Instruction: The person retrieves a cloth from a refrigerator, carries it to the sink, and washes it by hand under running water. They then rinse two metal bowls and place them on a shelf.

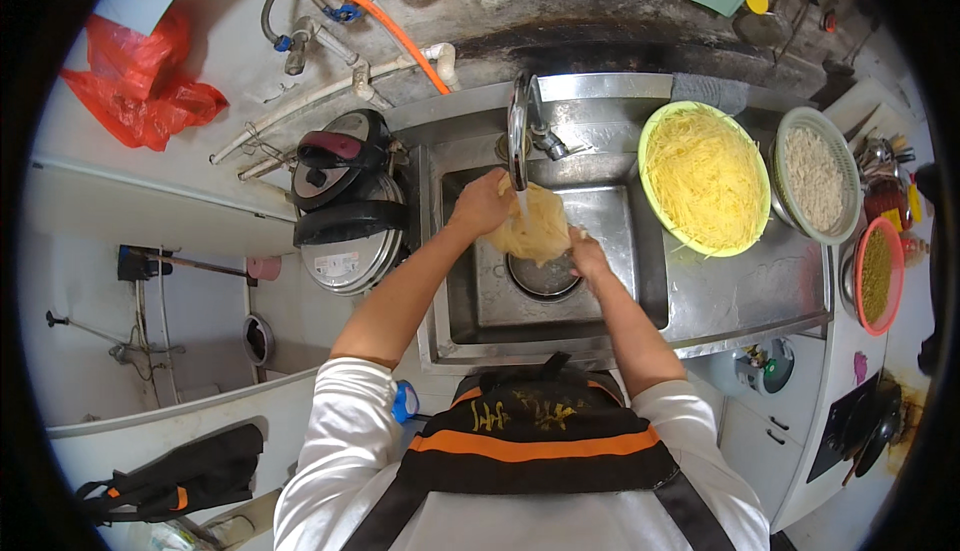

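Note:
Water runs from the chrome faucet [517, 131] onto a pale yellow, wet, cloth-like piece [536, 232] spread between my hands over the sink. My left hand [484, 202] grips its upper left edge, and my right hand [586, 255] pinches its right side. Beneath it, the stainless steel sink basin [491, 296] has a round drain [544, 281], partly covered by the piece. What the piece is made of cannot be told for certain.
Right of the basin, a lime-green basket [766, 202] holds pale yellow shreds. Beyond are a pale basket [853, 198] of whitish bits and a red basket [898, 288] of small greenish pieces. A pressure cooker [349, 251] stands left of the sink; a grey cloth [709, 92] lies on the back ledge.

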`<state>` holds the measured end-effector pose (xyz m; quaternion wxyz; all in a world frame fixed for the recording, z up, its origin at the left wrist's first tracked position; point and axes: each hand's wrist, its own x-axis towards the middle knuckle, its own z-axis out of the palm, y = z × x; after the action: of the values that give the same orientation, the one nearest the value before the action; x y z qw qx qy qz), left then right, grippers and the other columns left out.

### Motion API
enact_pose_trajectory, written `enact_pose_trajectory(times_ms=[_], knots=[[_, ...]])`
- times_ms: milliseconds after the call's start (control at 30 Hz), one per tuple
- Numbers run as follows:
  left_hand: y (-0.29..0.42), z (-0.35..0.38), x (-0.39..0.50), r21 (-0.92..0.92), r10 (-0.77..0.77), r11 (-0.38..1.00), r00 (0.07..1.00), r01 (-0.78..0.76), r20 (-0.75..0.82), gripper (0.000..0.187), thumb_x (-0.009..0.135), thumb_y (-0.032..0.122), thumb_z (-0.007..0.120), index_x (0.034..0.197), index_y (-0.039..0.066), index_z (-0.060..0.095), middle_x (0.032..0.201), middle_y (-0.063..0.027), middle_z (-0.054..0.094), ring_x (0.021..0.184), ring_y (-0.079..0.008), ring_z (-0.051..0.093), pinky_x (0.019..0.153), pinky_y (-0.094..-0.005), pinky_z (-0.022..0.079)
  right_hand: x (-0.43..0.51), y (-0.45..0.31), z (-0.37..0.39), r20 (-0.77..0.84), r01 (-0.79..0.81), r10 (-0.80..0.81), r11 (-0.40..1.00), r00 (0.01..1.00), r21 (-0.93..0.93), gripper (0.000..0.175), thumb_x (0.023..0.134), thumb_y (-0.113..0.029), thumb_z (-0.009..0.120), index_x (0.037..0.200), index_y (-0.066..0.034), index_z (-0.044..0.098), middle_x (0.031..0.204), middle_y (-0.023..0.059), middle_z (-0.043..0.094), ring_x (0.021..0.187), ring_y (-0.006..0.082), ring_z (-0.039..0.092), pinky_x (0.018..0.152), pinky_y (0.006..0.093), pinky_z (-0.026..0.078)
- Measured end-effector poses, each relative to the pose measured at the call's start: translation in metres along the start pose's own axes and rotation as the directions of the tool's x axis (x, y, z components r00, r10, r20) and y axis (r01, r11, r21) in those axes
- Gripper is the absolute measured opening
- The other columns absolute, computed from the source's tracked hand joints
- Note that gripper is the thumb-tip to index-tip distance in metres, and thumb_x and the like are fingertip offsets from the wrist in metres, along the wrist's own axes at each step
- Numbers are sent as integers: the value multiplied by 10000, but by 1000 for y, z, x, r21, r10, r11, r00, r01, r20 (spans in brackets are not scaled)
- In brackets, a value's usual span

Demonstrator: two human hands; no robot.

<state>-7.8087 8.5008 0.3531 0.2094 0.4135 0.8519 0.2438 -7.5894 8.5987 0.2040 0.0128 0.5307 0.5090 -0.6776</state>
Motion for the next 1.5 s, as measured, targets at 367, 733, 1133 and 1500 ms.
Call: enact_pose_trajectory(times_ms=[367, 733, 1133, 1500], knots=[[46, -17, -17, -240, 84, 969, 988, -51, 126, 392, 910, 290, 725, 1176, 8, 669, 1058, -162, 723, 980, -258, 684, 927, -370, 517, 19, 19, -38, 70, -108, 83, 760, 994, 641, 803, 953, -692, 537, 1510, -133, 388, 1458, 205, 438, 1226, 354, 531, 968, 564, 523], [92, -3, -91, -308, 167, 936, 985, -169, -33, 372, 884, 202, 762, 1207, 44, 664, 1059, -146, 715, 977, -258, 707, 893, -355, 545, -6, 4, 59, 572, -481, -79, 454, 816, 750, 1000, 844, -864, 498, 1556, -176, 361, 1527, 156, 449, 1391, 384, 462, 1132, 562, 402], [30, 83, -39, 401, 112, 916, 974, -24, -199, 387, 895, 430, 677, 1052, 77, 683, 860, -180, 698, 788, -391, 689, 675, -493, 548, -34, -35, 62, 383, -220, -228, 522, 895, 824, 352, 1041, -370, 549, 1167, -63, 667, 1208, 121, 708, 1047, 227, 686, 916, 404, 565], [48, 17, -22, -731, -160, 651, 978, 206, 134, 298, 935, 201, 722, 1158, 9, 670, 1049, -62, 684, 971, -160, 647, 841, -322, 528, -25, -3, 21, 295, -464, 359, 670, 886, 579, 712, 988, -617, 530, 1550, -204, 389, 1533, 149, 467, 1443, 303, 403, 1052, 595, 459]])
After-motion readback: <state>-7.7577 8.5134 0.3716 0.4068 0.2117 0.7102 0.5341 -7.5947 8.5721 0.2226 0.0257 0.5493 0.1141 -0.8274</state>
